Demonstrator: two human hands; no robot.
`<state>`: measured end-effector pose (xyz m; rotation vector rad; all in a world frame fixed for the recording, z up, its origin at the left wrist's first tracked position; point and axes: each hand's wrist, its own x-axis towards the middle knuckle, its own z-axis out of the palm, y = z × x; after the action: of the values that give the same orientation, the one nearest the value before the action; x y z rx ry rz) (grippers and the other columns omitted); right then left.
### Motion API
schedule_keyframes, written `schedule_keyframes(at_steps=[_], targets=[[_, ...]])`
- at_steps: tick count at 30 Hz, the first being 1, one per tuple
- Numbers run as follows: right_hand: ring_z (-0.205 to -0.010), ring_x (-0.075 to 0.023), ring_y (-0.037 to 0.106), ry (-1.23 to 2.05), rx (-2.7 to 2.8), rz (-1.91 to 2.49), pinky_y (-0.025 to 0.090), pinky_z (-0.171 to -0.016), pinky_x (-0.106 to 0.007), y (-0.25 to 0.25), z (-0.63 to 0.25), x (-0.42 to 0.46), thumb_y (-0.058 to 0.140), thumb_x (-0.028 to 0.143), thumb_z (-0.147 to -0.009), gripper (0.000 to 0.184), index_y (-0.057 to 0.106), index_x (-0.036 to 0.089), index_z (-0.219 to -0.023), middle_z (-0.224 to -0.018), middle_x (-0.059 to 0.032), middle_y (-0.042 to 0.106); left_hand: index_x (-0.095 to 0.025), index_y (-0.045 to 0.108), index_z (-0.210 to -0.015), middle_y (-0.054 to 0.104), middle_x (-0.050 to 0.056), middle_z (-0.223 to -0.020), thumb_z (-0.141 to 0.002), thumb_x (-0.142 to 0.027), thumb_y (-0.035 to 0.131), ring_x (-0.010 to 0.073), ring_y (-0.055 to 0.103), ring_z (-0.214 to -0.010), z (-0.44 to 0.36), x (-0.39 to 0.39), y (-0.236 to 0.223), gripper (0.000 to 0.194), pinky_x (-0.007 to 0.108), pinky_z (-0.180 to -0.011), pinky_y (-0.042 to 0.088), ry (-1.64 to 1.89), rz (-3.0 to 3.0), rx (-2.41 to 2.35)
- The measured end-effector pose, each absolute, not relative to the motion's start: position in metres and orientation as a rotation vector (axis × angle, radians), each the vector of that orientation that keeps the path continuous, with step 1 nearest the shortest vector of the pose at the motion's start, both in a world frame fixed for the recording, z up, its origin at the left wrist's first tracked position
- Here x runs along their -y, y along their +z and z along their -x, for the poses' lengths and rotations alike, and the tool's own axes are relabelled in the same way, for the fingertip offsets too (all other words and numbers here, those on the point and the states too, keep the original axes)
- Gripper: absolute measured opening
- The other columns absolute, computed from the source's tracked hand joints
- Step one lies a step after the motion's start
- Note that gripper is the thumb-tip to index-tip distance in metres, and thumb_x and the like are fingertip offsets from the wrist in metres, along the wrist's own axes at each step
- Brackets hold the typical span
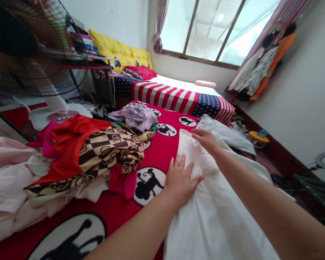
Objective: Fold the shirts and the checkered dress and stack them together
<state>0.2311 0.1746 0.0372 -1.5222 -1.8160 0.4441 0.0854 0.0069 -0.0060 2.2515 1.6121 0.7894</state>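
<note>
A white cloth [216, 213] lies spread on a red bedcover [168, 144] printed with black cartoon figures in white circles. My left hand [180, 178] rests flat on the cloth's left edge, fingers stretched out and spread. My right hand [204, 139] reaches farther along the cloth, near its far end, with fingers curled and pinching the fabric. A pale grey garment [224, 131] lies just beyond my right hand.
A heap of clothes [97, 151] with red, brown-checked and pink pieces lies at the left. A lilac bundle [135, 115] sits behind it. A standing fan [38, 47] is at upper left. A bed with a flag-pattern cover [178, 97] stands below the window.
</note>
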Motion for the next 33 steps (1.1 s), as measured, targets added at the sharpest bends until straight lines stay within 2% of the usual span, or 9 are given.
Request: schedule_keyframes(at_steps=[3, 6, 9, 13, 16, 20, 26, 30, 33], targets=[[-0.073, -0.0195, 0.065, 0.252, 1.644, 1.663, 0.049, -0.070, -0.032, 0.038, -0.271, -0.139, 0.056, 0.031, -0.076, 0.035, 0.067, 0.013, -0.104, -0.098, -0.0116, 0.070, -0.020, 0.062, -0.122, 0.047, 0.009, -0.143, -0.098, -0.041, 0.032, 0.0238, 0.034, -0.137, -0.084, -0.014, -0.007, 0.044, 0.043, -0.114, 0.023, 0.892, -2.145, -1.628], [-0.071, -0.0211, 0.064, 0.185, 1.510, 1.809, 0.047, -0.061, -0.032, 0.035, -0.308, -0.104, 0.055, 0.038, -0.076, 0.042, 0.062, 0.012, -0.108, -0.099, -0.0152, 0.067, -0.018, 0.066, -0.115, 0.055, 0.006, -0.135, -0.091, -0.016, 0.043, 0.0199, 0.043, -0.131, -0.081, -0.022, -0.009, 0.033, 0.035, -0.112, 0.028, 0.934, -2.080, -1.608], [-0.059, -0.0197, 0.061, 0.314, 1.502, 1.928, 0.042, -0.049, -0.027, 0.032, -0.323, -0.079, 0.057, 0.051, -0.075, 0.040, 0.067, 0.013, -0.085, -0.076, -0.0119, 0.068, -0.019, 0.070, -0.106, 0.058, 0.006, -0.132, -0.082, -0.006, 0.049, 0.0200, 0.048, -0.127, -0.077, -0.028, -0.012, 0.035, 0.033, -0.109, 0.033, 0.943, -2.104, -1.563], [-0.040, -0.0137, 0.049, 0.616, 1.590, 1.954, 0.031, -0.038, -0.024, 0.027, -0.307, -0.060, 0.068, 0.057, -0.062, 0.043, 0.059, 0.016, -0.053, -0.046, -0.0035, 0.055, -0.023, 0.071, -0.104, 0.059, 0.005, -0.131, -0.084, -0.012, 0.053, 0.0201, 0.050, -0.124, -0.071, -0.028, -0.010, 0.028, 0.034, -0.106, 0.037, 0.926, -2.138, -1.549], [-0.043, -0.0117, 0.049, 0.704, 1.604, 1.844, 0.035, -0.040, -0.022, 0.026, -0.287, -0.055, 0.071, 0.049, -0.060, 0.036, 0.056, 0.018, -0.056, -0.049, 0.0004, 0.054, -0.023, 0.068, -0.108, 0.055, 0.006, -0.134, -0.086, -0.025, 0.058, 0.0217, 0.046, -0.128, -0.068, -0.024, -0.006, 0.024, 0.036, -0.107, 0.035, 0.870, -2.226, -1.525], [-0.055, -0.0142, 0.058, 0.680, 1.527, 1.770, 0.045, -0.050, -0.024, 0.025, -0.279, -0.049, 0.057, 0.046, -0.070, 0.027, 0.052, 0.020, -0.066, -0.063, -0.0016, 0.062, -0.024, 0.061, -0.120, 0.048, 0.007, -0.142, -0.089, -0.039, 0.054, 0.0229, 0.039, -0.133, -0.068, -0.019, -0.004, 0.035, 0.038, -0.111, 0.030, 0.753, -2.309, -1.536], [-0.047, -0.0160, 0.049, 0.445, 1.589, 1.989, 0.032, -0.045, -0.026, 0.030, -0.293, -0.052, 0.072, 0.027, -0.051, 0.019, 0.054, 0.021, -0.054, -0.048, -0.0001, 0.053, -0.025, 0.051, -0.132, 0.036, 0.007, -0.150, -0.088, -0.049, 0.053, 0.0257, 0.028, -0.139, -0.072, -0.018, -0.008, 0.051, 0.042, -0.114, 0.023, 0.637, -2.332, -1.590], [-0.072, -0.0208, 0.059, -0.156, 1.786, 1.926, 0.038, -0.060, -0.029, 0.050, -0.280, -0.083, 0.062, 0.025, -0.065, 0.014, 0.065, 0.021, -0.078, -0.080, -0.0053, 0.067, -0.026, 0.049, -0.134, 0.034, 0.006, -0.151, -0.087, -0.050, 0.053, 0.0253, 0.027, -0.139, -0.074, -0.018, -0.010, 0.053, 0.041, -0.114, 0.022, 0.645, -2.323, -1.610], [-0.079, -0.0191, 0.061, -0.180, 1.946, 1.804, 0.040, -0.067, -0.028, 0.051, -0.258, -0.117, 0.056, 0.023, -0.074, 0.017, 0.069, 0.021, -0.084, -0.085, -0.0043, 0.069, -0.026, 0.050, -0.133, 0.034, 0.006, -0.151, -0.086, -0.050, 0.054, 0.0249, 0.027, -0.139, -0.074, -0.017, -0.010, 0.053, 0.041, -0.114, 0.022, 0.660, -2.316, -1.615]])
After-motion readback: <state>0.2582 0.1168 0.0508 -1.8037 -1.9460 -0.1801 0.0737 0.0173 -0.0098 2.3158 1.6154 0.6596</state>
